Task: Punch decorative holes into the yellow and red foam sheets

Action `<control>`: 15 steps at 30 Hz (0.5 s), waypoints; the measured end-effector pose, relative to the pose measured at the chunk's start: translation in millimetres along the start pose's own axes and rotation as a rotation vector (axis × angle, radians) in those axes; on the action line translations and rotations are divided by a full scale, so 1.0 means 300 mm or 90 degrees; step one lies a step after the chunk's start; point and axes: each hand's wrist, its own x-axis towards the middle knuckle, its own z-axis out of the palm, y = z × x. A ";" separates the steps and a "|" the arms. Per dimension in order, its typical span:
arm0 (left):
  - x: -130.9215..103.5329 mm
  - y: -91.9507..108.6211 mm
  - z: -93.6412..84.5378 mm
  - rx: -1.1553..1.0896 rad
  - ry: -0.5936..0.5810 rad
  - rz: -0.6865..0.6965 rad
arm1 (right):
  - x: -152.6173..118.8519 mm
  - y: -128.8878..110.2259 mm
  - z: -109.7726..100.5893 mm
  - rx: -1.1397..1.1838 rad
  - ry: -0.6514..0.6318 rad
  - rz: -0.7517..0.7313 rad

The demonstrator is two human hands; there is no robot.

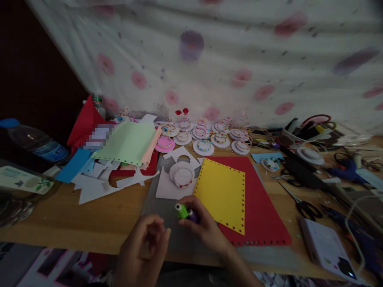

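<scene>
My right hand grips a small green and purple craft punch above the grey cutting mat. Beside it my left hand is loosely curled, thumb and fingers apart, with nothing visible in it. A yellow sheet with small punched holes along its edges lies on a larger red sheet, which also has holes along its front edge. Just beyond my hands, a layered white paper disc with beads on its rim rests on a white card.
Several round paper pieces with beads stand at the back. Green paper and white scraps pile up on the left, near a bottle. At right lie scissors, a glue gun and a white power bank-like device.
</scene>
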 end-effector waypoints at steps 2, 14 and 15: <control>0.026 0.021 0.070 -0.029 -0.015 -0.005 | -0.044 -0.030 -0.016 0.126 0.026 0.004; 0.098 -0.012 0.262 -0.015 -0.283 0.158 | -0.188 -0.141 -0.189 -0.177 0.030 0.035; 0.099 -0.032 0.284 -0.007 -0.298 0.162 | -0.190 -0.135 -0.222 -0.227 0.030 0.052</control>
